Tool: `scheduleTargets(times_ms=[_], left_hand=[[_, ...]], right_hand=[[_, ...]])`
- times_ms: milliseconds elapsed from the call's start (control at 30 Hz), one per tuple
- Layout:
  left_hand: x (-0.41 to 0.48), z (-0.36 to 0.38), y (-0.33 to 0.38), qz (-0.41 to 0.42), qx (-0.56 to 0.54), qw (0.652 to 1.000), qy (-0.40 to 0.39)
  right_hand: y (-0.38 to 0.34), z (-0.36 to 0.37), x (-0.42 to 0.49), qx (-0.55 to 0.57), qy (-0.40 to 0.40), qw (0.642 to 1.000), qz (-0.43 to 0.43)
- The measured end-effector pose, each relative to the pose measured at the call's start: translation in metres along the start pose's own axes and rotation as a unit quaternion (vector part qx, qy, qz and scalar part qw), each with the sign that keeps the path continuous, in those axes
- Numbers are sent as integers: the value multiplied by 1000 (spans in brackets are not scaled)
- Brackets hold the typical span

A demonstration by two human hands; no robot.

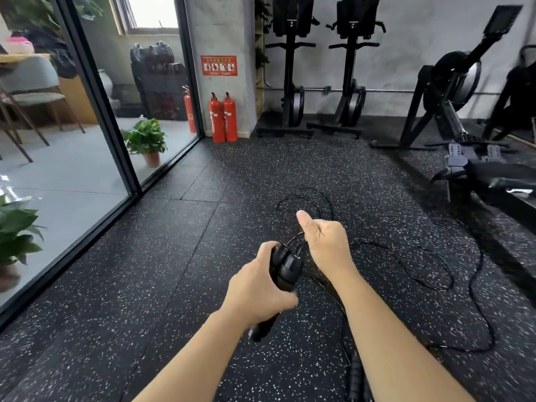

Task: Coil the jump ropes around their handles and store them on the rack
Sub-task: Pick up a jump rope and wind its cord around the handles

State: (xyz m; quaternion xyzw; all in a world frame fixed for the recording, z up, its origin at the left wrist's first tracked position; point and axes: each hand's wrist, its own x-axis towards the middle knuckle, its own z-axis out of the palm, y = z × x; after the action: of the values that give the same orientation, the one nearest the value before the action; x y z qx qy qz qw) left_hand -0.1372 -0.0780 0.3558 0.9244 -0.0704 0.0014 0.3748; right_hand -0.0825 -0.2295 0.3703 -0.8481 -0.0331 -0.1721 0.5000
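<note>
Item one: my left hand (pixel 258 288), near centre, gripped a pair of black jump-rope handles (pixel 285 268), fingers curled round them. The handles stood tilted, their heads pointing far and slightly right, and a dark lower end stuck out below the palm.

Item two: my right hand (pixel 326 242), just to the right of the handles, was loosely fisted with the thumb stuck out toward the far side. Thin black rope (pixel 298 237) ran between this hand and the handle heads. I could not tell whether the fingers actually pinched the cord, since they were turned away from me.

Item three: the rest of that rope (pixel 429 271) lay loose on the floor, in wide loops to the right of my hands and in a smaller loop just beyond them.

Item four: another black handle (pixel 356 375) lay on the floor at the near edge, beside my right forearm, partly blurred.

Item five: the floor (pixel 174 256) was black rubber tile with white speckles.

Item six: two red fire extinguishers (pixel 223 117) stood side by side against a grey pillar at the far left, under a red notice (pixel 219 65).

Item seven: two black machines (pixel 319 68) stood upright against the far wall, and a rowing machine (pixel 464 111) sat at the far right.

Item eight: a glass partition (pixel 95 97) ran along the left side, with a potted plant (pixel 146 140) behind it and another plant (pixel 14 227) at the near left edge.
</note>
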Motion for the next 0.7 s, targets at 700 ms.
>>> scheduleTargets(times_ms=[700], left_hand=[[58,20,-4,-120,-390,913,-13]], right_hand=[[74,-12,26,217,5,964,152]])
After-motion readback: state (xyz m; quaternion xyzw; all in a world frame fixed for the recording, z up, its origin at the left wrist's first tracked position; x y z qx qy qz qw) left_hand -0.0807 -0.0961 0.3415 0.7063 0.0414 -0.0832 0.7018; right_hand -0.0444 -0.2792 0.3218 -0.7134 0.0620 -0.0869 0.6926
